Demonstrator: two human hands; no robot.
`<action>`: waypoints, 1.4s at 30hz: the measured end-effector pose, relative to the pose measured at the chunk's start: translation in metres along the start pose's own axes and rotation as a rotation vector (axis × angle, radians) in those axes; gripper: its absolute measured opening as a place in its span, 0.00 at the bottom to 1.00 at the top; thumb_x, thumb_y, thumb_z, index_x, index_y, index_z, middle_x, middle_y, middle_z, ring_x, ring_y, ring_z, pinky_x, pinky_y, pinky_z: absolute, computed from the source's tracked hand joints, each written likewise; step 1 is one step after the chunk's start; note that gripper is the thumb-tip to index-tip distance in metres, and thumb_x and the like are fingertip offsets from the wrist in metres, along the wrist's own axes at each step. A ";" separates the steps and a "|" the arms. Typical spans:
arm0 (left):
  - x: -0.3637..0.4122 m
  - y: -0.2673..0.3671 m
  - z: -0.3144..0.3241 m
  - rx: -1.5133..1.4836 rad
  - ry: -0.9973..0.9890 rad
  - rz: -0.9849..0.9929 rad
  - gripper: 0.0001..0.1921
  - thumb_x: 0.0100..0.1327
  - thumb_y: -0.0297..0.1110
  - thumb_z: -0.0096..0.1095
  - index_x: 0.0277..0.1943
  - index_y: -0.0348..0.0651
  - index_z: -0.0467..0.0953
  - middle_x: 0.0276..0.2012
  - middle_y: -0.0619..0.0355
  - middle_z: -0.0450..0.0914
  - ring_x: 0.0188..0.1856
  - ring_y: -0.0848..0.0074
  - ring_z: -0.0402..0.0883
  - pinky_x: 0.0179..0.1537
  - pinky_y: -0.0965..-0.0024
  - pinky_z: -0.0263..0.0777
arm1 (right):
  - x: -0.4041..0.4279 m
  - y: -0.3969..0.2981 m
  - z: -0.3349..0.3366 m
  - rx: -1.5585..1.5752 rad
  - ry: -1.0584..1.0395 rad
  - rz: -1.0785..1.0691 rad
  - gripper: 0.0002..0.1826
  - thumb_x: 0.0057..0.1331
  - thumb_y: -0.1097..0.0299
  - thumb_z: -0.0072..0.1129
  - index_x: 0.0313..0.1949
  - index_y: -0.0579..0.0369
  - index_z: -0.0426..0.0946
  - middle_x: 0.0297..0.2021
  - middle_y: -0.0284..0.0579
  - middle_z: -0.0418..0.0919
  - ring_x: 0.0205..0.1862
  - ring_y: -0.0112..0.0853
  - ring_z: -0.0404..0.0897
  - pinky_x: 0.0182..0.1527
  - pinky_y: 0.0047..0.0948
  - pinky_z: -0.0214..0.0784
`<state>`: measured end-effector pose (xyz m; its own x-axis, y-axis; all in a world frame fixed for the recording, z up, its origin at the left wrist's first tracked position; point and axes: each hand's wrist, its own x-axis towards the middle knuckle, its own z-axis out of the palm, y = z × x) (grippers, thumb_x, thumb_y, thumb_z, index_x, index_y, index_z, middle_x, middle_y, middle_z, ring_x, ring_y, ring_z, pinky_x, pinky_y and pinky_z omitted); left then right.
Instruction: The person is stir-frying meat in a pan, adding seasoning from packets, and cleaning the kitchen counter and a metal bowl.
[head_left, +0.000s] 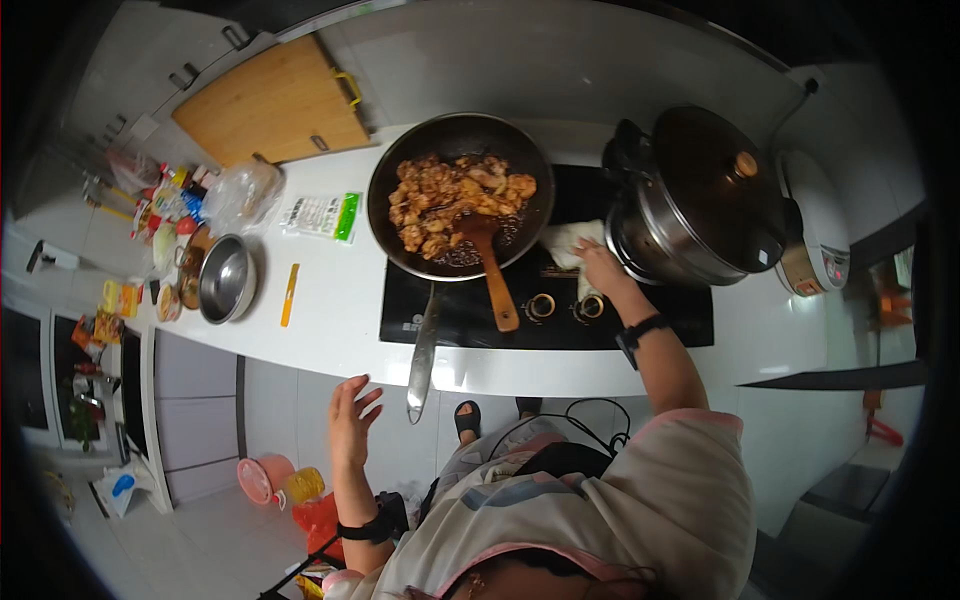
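Observation:
My right hand (602, 268) is on a crumpled whitish cloth (570, 241), its fingers pressed into it on the black glass cooktop (637, 322). The cloth lies between the frying pan and the steamer pot, just behind two control knobs. My left hand (351, 424) is raised in front of the counter edge, empty, with fingers apart. In the frying pan (461, 274) are browned chunks of food (435, 191) in dark sauce. A wooden spatula (495, 281) leans in the pan, its handle over the rim. The pan's metal handle (424, 352) sticks out past the counter edge.
A lidded steamer pot (697, 202) stands to the right, beside a rice cooker (814, 225). Leftward on the white counter (330, 300) are a seasoning packet (322, 216), a yellow strip-like object (289, 295) and a steel bowl (227, 279). A wooden cutting board (270, 105) leans behind.

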<state>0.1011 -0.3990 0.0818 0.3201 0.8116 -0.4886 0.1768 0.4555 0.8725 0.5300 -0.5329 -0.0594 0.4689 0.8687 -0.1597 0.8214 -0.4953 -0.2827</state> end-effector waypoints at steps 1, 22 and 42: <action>-0.002 0.003 0.007 0.011 -0.049 0.006 0.19 0.62 0.47 0.44 0.47 0.40 0.66 0.48 0.55 0.68 0.45 0.72 0.71 0.43 0.68 0.66 | -0.009 -0.003 -0.008 -0.040 -0.056 0.057 0.28 0.46 0.85 0.48 0.50 0.53 0.68 0.57 0.49 0.59 0.59 0.40 0.57 0.58 0.32 0.54; 0.008 -0.003 0.091 0.043 -0.555 -0.050 0.15 0.58 0.30 0.52 0.44 0.39 0.56 0.26 0.58 0.68 0.15 0.79 0.71 0.13 0.79 0.63 | -0.048 -0.204 -0.134 -0.372 0.201 -0.164 0.09 0.49 0.77 0.50 0.31 0.66 0.68 0.25 0.57 0.73 0.28 0.45 0.77 0.28 0.33 0.72; 0.012 0.002 0.092 0.165 -0.666 -0.011 0.14 0.60 0.29 0.46 0.44 0.37 0.51 0.20 0.58 0.65 0.14 0.80 0.67 0.13 0.79 0.62 | 0.081 -0.155 -0.157 0.536 -0.100 0.332 0.13 0.62 0.71 0.42 0.23 0.68 0.67 0.16 0.51 0.69 0.13 0.35 0.65 0.16 0.35 0.57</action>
<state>0.1907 -0.4220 0.0774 0.8122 0.3856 -0.4377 0.3057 0.3577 0.8824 0.4912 -0.3860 0.1199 0.6169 0.6777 -0.4002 0.3487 -0.6912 -0.6330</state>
